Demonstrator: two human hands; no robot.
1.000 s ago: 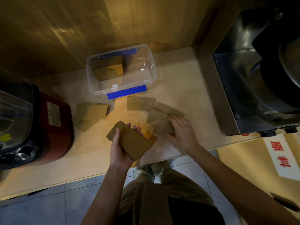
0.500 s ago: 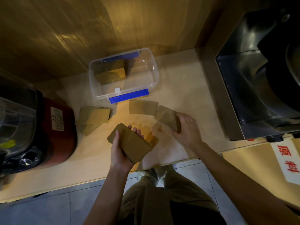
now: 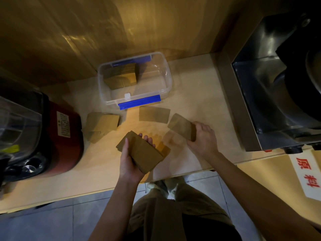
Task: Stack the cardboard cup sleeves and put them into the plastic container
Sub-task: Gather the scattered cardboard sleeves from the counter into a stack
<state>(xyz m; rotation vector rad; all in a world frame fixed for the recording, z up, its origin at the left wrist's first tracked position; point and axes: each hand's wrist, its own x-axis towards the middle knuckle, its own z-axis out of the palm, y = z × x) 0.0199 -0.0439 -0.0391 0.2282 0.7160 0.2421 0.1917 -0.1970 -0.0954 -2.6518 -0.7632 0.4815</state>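
- While the left hand clamps a thick brown cardboard sleeve stack — hands apart
- right hand grips flat brown sleeves beside the clear blue-latched plastic container

Container behind loose sleeves (some inside), blender left, machine right

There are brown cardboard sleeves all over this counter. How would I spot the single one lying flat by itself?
Start at the clear plastic container with blue clips at the back of the wooden counter. Just in front of its blue front clip lies the single sleeve, flat on the wood. Unlike the loose heap to its left and the sleeves in the two hands, it is alone and untouched.
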